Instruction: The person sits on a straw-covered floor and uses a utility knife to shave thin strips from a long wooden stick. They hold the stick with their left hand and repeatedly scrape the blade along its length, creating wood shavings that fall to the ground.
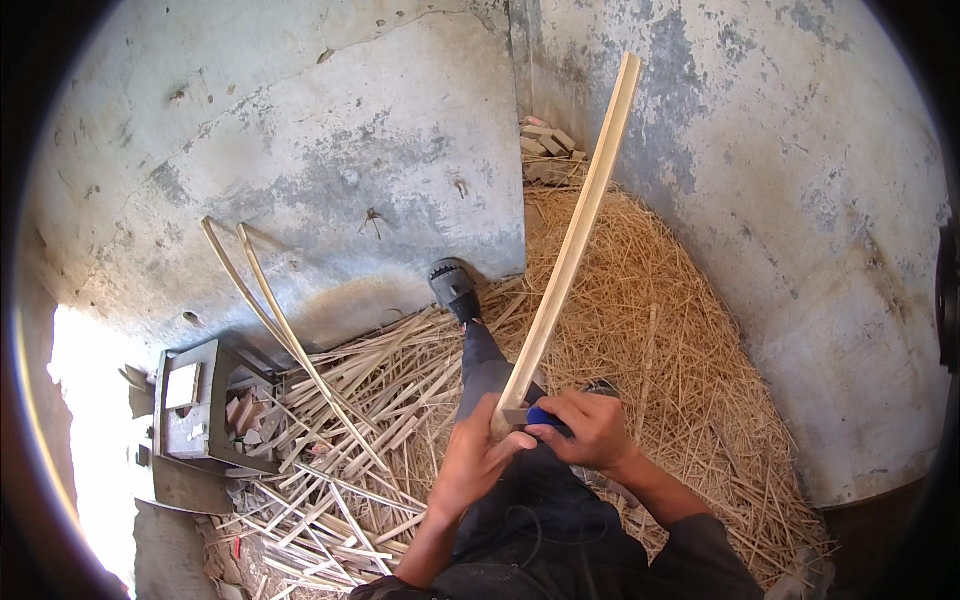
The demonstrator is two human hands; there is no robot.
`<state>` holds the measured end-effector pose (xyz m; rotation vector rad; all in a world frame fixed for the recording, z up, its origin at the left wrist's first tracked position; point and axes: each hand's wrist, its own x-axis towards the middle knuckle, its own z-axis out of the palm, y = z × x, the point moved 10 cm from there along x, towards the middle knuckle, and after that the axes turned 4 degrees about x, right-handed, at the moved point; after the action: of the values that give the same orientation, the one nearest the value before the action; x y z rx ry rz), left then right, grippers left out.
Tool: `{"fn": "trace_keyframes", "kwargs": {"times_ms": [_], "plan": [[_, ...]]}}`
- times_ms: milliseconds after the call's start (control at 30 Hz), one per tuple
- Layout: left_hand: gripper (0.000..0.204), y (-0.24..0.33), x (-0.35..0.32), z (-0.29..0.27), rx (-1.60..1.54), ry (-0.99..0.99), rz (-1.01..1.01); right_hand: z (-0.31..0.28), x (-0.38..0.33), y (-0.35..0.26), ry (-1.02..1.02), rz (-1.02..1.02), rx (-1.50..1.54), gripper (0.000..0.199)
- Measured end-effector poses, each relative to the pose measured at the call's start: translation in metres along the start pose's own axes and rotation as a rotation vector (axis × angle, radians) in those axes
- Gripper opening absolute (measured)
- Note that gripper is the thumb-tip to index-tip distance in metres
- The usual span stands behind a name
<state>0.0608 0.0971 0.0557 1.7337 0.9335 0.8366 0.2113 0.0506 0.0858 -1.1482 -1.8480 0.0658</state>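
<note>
A long pale bamboo strip [575,235] rises from my lap up toward the wall corner. My left hand [475,460] grips its lower end. My right hand [592,430] holds a tool with a blue handle [543,417] against the strip's base; the blade is mostly hidden by my fingers. My leg in dark trousers [485,365] stretches forward, ending in a dark shoe [455,288] against the wall.
Split bamboo strips [340,450] lie heaped on the floor at left, and fine shavings [660,350] pile up at right. Two thin strips [265,310] lean on the concrete wall [350,150]. A grey metal box [195,405] sits at left. Small wood blocks [548,150] lie in the corner.
</note>
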Motion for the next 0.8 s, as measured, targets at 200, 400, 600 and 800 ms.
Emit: {"fn": "trace_keyframes", "kwargs": {"times_ms": [200,400,600,800], "plan": [[0.068,0.009,0.000,-0.005,0.028,0.056,-0.008,0.001,0.001,-0.006,0.009,0.000,-0.021,0.031],[0.043,0.004,-0.002,-0.004,0.084,0.064,-0.055,-0.002,0.006,-0.004,0.019,0.010,-0.028,0.030],[0.036,0.009,-0.001,-0.006,0.168,0.090,-0.048,-0.013,0.011,0.002,0.093,0.051,-0.050,0.031],[0.030,0.004,-0.006,-0.004,0.126,0.101,-0.139,-0.020,0.016,0.004,0.087,0.050,-0.046,0.030]]}}
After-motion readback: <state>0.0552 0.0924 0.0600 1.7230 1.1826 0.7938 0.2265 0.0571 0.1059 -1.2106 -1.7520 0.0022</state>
